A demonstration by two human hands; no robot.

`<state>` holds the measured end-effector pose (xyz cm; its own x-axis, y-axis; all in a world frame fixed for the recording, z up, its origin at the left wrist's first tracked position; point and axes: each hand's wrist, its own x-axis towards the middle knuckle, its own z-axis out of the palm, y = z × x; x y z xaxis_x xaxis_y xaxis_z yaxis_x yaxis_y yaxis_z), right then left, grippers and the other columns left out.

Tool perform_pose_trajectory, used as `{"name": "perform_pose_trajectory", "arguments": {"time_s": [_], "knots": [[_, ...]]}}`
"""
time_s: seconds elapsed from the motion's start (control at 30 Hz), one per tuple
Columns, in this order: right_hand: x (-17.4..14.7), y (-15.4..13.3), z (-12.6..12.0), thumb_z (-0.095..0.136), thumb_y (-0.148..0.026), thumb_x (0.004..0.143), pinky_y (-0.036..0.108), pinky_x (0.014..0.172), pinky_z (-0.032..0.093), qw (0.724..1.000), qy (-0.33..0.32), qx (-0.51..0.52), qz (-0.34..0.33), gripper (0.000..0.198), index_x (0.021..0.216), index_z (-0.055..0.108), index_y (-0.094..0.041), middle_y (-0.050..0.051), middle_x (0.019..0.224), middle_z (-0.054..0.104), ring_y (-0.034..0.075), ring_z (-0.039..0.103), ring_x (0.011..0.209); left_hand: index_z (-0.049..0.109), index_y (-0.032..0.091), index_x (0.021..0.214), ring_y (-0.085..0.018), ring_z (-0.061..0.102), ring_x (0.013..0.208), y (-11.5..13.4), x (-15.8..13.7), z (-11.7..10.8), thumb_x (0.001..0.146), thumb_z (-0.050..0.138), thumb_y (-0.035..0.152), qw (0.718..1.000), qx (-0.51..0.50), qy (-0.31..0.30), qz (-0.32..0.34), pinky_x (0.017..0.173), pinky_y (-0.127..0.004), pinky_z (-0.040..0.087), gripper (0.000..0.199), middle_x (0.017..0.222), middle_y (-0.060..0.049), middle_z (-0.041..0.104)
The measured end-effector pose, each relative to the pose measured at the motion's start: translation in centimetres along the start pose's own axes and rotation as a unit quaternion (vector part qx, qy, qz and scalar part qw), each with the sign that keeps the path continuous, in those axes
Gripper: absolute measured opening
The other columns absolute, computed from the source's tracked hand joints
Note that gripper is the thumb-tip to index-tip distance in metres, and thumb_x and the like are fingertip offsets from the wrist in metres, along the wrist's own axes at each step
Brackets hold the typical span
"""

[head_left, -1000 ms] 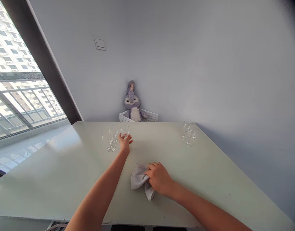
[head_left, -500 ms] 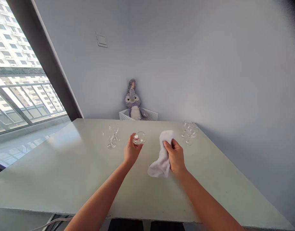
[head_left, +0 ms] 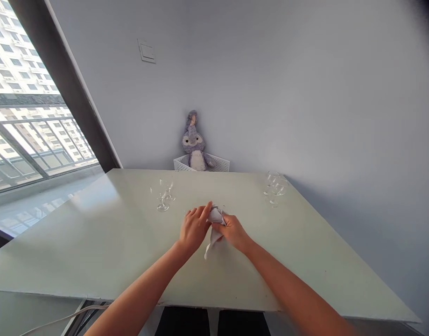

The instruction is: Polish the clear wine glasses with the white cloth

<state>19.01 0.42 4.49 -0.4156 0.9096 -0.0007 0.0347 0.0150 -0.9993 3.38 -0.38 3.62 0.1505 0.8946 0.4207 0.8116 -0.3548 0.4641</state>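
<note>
My two hands meet over the middle of the table (head_left: 130,256). My left hand (head_left: 194,228) is curled round a small stemmed glass, mostly hidden behind my fingers and the cloth. In my right hand (head_left: 234,232) is a soft white cloth (head_left: 213,243), pressed against the glass, with one end hanging below. To the left stand two clear stemmed glasses, a nearer one (head_left: 163,205) and one just behind it (head_left: 170,195). At the right rear are more stemmed glasses (head_left: 274,193), close together.
Behind the table's far edge, a grey plush rabbit (head_left: 193,142) sits in a white perforated basket (head_left: 219,163). A wall (head_left: 305,93) borders the right and back. The window (head_left: 28,116) is on the left. A cable (head_left: 63,318) runs below the front edge.
My right hand has brought the cloth leftward onto the glass in my left hand. The left hand has come slightly nearer and now covers most of the glass. The view has tilted slightly.
</note>
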Motion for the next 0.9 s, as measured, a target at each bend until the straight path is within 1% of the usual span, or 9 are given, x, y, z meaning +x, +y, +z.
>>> {"name": "perform_pose_trajectory", "arguments": {"time_s": [0.17, 0.4, 0.47, 0.57, 0.67, 0.73, 0.83, 0.87, 0.9], "knots": [[-1.5, -0.8, -1.6, 0.054, -0.042, 0.079, 0.023, 0.042, 0.034, 0.999, -0.022, 0.038, 0.031, 0.025, 0.077, 0.055, -0.017, -0.005, 0.05, 0.048, 0.009, 0.041, 0.04, 0.057, 0.024, 0.119, -0.025, 0.056, 0.095, -1.0, 0.5, -1.4, 0.086, 0.05, 0.04, 0.996, 0.0, -0.067, 0.058, 0.092, -0.04, 0.035, 0.038, 0.092, -0.011, 0.066], [-3.7, -2.4, -3.4, 0.075, -0.024, 0.06, 0.022, 0.056, 0.034, 0.994, -0.106, -0.012, 0.025, 0.015, 0.061, 0.062, -0.016, -0.003, 0.062, 0.055, 0.012, 0.047, 0.064, 0.064, 0.022, 0.064, -0.011, 0.05, 0.046, -1.0, 0.7, -4.0, 0.083, 0.048, 0.053, 0.964, -0.059, -0.233, 0.116, 0.052, -0.021, 0.038, 0.04, 0.052, 0.001, 0.058], [-3.5, -1.9, -3.2, 0.074, -0.03, 0.061, 0.022, 0.051, 0.03, 0.995, -0.088, 0.009, 0.05, 0.021, 0.061, 0.058, -0.016, -0.004, 0.056, 0.049, 0.01, 0.042, 0.056, 0.065, 0.021, 0.071, -0.011, 0.051, 0.049, -0.2, 0.3, -3.7, 0.088, 0.04, 0.049, 0.965, -0.06, -0.23, 0.11, 0.053, -0.021, 0.038, 0.042, 0.058, -0.001, 0.06], [-3.7, -1.4, -2.2, 0.062, -0.046, 0.072, 0.021, 0.043, 0.023, 0.994, -0.037, 0.048, 0.091, 0.03, 0.072, 0.054, -0.017, -0.005, 0.052, 0.042, 0.008, 0.036, 0.046, 0.062, 0.021, 0.107, -0.019, 0.056, 0.07, 1.2, -0.8, -2.7, 0.089, 0.041, 0.046, 0.983, -0.021, -0.159, 0.092, 0.067, -0.028, 0.04, 0.037, 0.073, -0.007, 0.062], [-5.5, -2.0, -1.0, 0.055, -0.045, 0.077, 0.021, 0.041, 0.025, 0.992, -0.017, 0.06, 0.112, 0.028, 0.08, 0.052, -0.017, -0.004, 0.054, 0.045, 0.009, 0.039, 0.043, 0.056, 0.021, 0.117, -0.02, 0.053, 0.07, 1.6, -1.9, -2.9, 0.082, 0.049, 0.054, 0.985, -0.011, -0.156, 0.067, 0.068, -0.03, 0.039, 0.049, 0.066, -0.004, 0.056], [-7.1, -3.0, -0.6, 0.058, -0.038, 0.076, 0.023, 0.045, 0.031, 0.995, -0.076, -0.015, 0.066, 0.021, 0.081, 0.055, -0.018, -0.002, 0.059, 0.051, 0.011, 0.045, 0.047, 0.057, 0.021, 0.113, -0.015, 0.047, 0.06, 1.1, -2.3, -3.9, 0.079, 0.045, 0.063, 0.955, -0.119, -0.268, 0.037, 0.059, -0.026, 0.037, 0.055, 0.06, 0.0, 0.05], [-8.6, -3.9, -0.7, 0.062, -0.033, 0.075, 0.027, 0.06, 0.036, 0.958, -0.177, -0.205, -0.091, 0.015, 0.074, 0.057, -0.019, 0.0, 0.067, 0.054, 0.014, 0.048, 0.062, 0.06, 0.016, 0.101, -0.011, 0.041, 0.052, 0.1, -2.7, -5.5, 0.075, 0.037, 0.073, 0.824, -0.307, -0.476, 0.027, 0.05, -0.022, 0.034, 0.066, 0.057, 0.002, 0.045], [-8.7, -3.9, -0.8, 0.063, -0.034, 0.076, 0.027, 0.063, 0.036, 0.949, -0.181, -0.228, -0.12, 0.017, 0.071, 0.057, -0.019, 0.0, 0.068, 0.054, 0.014, 0.047, 0.065, 0.06, 0.015, 0.098, -0.011, 0.042, 0.053, 0.0, -2.9, -5.8, 0.075, 0.035, 0.073, 0.81, -0.317, -0.492, 0.033, 0.05, -0.023, 0.035, 0.067, 0.058, 0.001, 0.047], [-8.5, -3.6, -0.8, 0.062, -0.036, 0.077, 0.027, 0.062, 0.036, 0.954, -0.171, -0.216, -0.117, 0.02, 0.069, 0.057, -0.019, 0.0, 0.068, 0.053, 0.014, 0.046, 0.065, 0.06, 0.015, 0.099, -0.012, 0.046, 0.056, 0.1, -3.1, -5.9, 0.078, 0.035, 0.071, 0.835, -0.29, -0.465, 0.038, 0.053, -0.024, 0.038, 0.065, 0.062, -0.001, 0.051]]}}
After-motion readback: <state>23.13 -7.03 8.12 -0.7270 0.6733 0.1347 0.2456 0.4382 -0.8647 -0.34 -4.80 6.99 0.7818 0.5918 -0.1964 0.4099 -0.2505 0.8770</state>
